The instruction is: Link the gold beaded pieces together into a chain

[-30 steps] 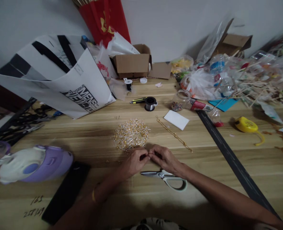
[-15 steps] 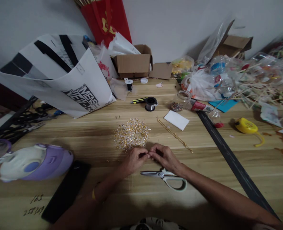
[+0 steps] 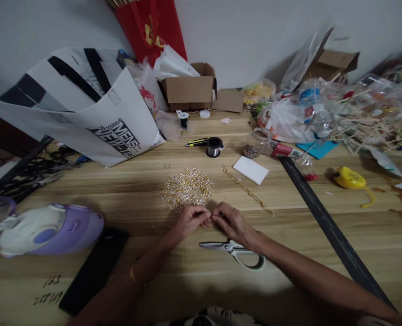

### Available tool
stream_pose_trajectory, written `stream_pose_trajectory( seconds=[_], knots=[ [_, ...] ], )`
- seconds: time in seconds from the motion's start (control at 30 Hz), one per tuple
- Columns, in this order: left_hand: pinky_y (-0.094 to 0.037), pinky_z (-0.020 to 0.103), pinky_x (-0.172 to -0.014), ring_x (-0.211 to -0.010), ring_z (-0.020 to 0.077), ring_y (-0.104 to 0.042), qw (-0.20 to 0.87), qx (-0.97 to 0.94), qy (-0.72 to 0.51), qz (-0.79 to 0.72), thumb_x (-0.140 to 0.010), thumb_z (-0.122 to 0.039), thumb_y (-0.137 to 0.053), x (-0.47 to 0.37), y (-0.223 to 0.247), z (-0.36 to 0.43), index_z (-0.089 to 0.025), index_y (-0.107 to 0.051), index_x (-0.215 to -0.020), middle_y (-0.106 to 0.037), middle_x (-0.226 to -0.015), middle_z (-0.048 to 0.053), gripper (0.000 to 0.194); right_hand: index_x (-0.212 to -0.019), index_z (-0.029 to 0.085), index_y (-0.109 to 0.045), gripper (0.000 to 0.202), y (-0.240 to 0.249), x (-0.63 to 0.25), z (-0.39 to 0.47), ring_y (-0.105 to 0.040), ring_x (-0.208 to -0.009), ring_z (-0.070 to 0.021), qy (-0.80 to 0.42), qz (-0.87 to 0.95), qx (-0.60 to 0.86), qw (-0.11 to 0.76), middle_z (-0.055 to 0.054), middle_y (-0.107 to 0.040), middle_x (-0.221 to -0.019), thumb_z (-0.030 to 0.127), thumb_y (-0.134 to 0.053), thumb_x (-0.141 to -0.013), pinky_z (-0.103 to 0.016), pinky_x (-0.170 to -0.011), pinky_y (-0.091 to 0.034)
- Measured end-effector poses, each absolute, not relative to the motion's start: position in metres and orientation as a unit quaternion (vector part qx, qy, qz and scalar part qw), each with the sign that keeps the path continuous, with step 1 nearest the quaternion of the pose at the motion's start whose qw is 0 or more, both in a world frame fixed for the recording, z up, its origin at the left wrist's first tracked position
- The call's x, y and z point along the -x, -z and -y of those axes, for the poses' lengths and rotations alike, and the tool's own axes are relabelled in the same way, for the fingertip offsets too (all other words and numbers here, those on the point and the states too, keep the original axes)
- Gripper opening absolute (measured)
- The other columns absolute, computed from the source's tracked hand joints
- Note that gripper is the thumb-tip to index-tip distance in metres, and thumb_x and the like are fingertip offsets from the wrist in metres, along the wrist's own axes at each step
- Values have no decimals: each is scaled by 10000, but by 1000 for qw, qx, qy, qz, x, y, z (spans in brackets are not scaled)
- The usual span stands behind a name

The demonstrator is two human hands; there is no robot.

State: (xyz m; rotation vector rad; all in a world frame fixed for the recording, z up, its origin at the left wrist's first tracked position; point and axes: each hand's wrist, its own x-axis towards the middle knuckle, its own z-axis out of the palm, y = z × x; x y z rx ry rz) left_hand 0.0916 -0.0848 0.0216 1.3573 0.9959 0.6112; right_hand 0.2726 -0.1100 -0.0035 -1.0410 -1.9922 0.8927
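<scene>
Fingertip to fingertip, my left hand (image 3: 191, 221) and my right hand (image 3: 234, 222) meet over the wooden table. Both are closed in a pinch. A tiny reddish-gold speck shows between them, too small to name. Just beyond my left hand lies a tangled heap of gold and clear beaded wire (image 3: 187, 188). Scissors (image 3: 234, 249) with pale handles lie under and in front of my right wrist, blades to the left. A thin gold chain (image 3: 248, 191) stretches out beyond my right hand. Faint fine strands seem to run down the table below my left hand.
A wire spool (image 3: 214, 147), a white card (image 3: 250, 170) and a jar of beads (image 3: 258, 142) stand farther back. To the left are a purple and white bottle (image 3: 54, 231), a black phone (image 3: 95, 271) and pliers (image 3: 44, 181). A yellow tape measure (image 3: 349, 178) lies right.
My left hand has turned slightly and its fingers have shifted, uncovering the tiny speck at the fingertips. My right hand stays almost in place, still pinched.
</scene>
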Motion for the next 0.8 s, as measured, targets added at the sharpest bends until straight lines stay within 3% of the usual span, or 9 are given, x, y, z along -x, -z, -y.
stream_pose_trajectory(
  seconds=[0.23, 0.43, 0.8],
  knots=[
    [-442, 210, -548, -535, 112, -548, 631, -586, -276, -427, -725, -403, -622, -92, -20, 84, -111, -624, -620, -595, -551, 15, 310, -895, 175, -500, 52, 2, -273, 110, -499, -640, -114, -359, 748, 424, 362, -14, -537, -753, 223, -482, -895, -219, -588, -408],
    [-452, 215, -561, -545, 111, -554, 632, -593, -267, -422, -729, -415, -617, -91, -19, 84, -108, -635, -636, -609, -577, 26, 322, -1005, 172, -518, 122, 3, -273, 108, -539, -753, -138, -352, 755, 409, 373, -43, -555, -844, 194, -464, -898, -245, -677, -439],
    [-446, 213, -545, -529, 107, -544, 631, -601, -257, -418, -727, -424, -614, -92, -13, 85, -105, -638, -641, -602, -566, 22, 331, -837, 166, -540, 111, 4, -274, 107, -512, -683, -130, -328, 767, 407, 372, -33, -544, -760, 194, -457, -905, -235, -627, -420]
  ],
)
